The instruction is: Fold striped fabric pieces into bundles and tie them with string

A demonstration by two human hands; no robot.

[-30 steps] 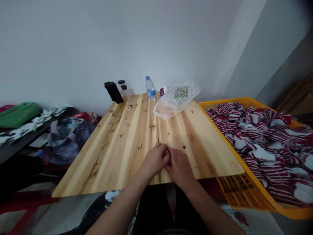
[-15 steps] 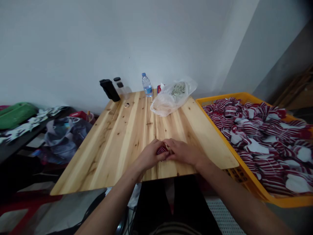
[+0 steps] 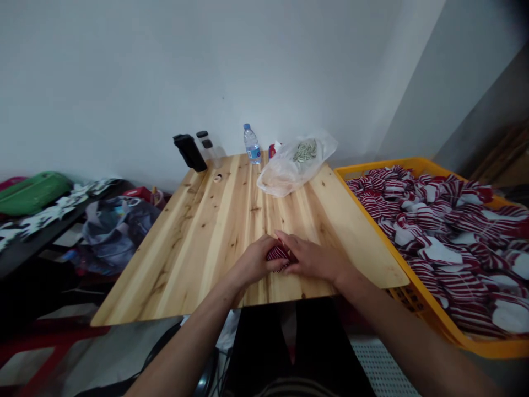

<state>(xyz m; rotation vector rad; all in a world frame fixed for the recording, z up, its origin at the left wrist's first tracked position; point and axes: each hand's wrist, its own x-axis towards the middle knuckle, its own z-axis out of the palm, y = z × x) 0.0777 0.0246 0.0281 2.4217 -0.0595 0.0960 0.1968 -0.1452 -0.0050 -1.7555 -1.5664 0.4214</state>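
Near the front edge of the wooden table [image 3: 215,237], my left hand [image 3: 259,259] is closed round a small maroon-and-white striped sock [image 3: 278,253], its thumb lying across the near side. My right hand [image 3: 311,258] grips the same sock from the right, fingers bent against it and the two hands' fingertips close together. Most of the sock is hidden under the fingers; whether it is one or a folded pair I cannot tell.
On my right stands a yellow crate [image 3: 438,331] heaped with striped socks [image 3: 430,218]. Along the table's back are a black bottle [image 3: 190,153], clear containers [image 3: 210,151], a water bottle [image 3: 252,146] and a plastic bag [image 3: 281,173] of small pale items. A grey bag [image 3: 111,231] sits left.
The view has turned slightly left. My right fingers have shifted a little on the sock, covering more of its right side. Both hands stay in nearly the same place.
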